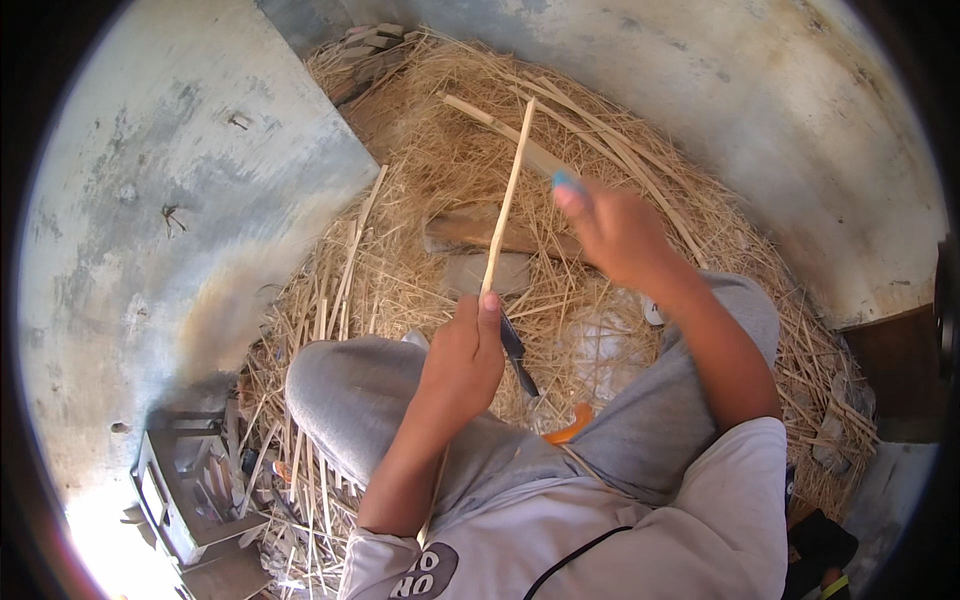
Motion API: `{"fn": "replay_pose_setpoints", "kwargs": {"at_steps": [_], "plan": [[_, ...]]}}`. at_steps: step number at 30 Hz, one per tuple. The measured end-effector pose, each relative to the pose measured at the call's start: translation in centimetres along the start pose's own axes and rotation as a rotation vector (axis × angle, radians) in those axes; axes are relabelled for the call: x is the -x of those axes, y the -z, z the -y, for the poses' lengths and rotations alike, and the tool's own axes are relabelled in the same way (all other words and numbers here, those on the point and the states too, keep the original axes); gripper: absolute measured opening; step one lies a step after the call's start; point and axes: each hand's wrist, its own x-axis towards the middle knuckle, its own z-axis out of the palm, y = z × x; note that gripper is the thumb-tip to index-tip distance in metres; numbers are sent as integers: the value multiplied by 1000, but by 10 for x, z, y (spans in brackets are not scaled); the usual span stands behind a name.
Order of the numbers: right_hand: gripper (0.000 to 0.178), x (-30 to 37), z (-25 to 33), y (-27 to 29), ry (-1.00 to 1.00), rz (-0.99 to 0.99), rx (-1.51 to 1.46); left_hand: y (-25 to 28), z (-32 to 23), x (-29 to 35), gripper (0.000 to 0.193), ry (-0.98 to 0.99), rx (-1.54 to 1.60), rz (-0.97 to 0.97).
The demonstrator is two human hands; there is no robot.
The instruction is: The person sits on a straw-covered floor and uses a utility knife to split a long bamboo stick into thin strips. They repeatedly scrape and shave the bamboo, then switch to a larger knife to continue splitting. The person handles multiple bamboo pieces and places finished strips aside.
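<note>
In my left hand (pixel 465 350), a thin pale stick (pixel 510 195), apparently split bamboo or wood, points up and away. My thumb presses along its lower end. Just right of that hand, a dark, narrow blade-like tool (pixel 514 352) slants down toward my lap; I cannot tell what supports it. My right hand (pixel 625 235) is curled and slightly blurred, with bright blue (pixel 566 181) at the thumb tip. A flat pale strip (pixel 490 122) runs from behind the stick toward this hand. Whether the fingers grip it is unclear.
Straw-like shavings (pixel 410 250) cover the floor around my crossed legs (pixel 350 390). A wooden block (pixel 480 234) lies ahead. Long strips (pixel 640 165) lean along the curved right wall (pixel 780 120). An orange object (pixel 568 425) is by my lap; a box-like frame (pixel 190 490) stands lower left.
</note>
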Motion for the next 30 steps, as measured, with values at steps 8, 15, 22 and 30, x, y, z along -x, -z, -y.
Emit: {"fn": "replay_pose_setpoints", "kwargs": {"at_steps": [8, 15, 22, 30], "plan": [[60, 17, 23, -35, 268, 50, -21, -1, -3, -4, 45, -26, -93, -46], [55, 11, 14, -27, 349, 10, 166, -4, -3, 1, 43, -19, -146, -63], [51, -9, 0, -33, 413, -122, 272, -1, -6, 1, 39, -69, -140, -111], [50, -29, 2, -25, 559, -249, 272, 5, -13, 7, 35, -31, -170, -169]]}}
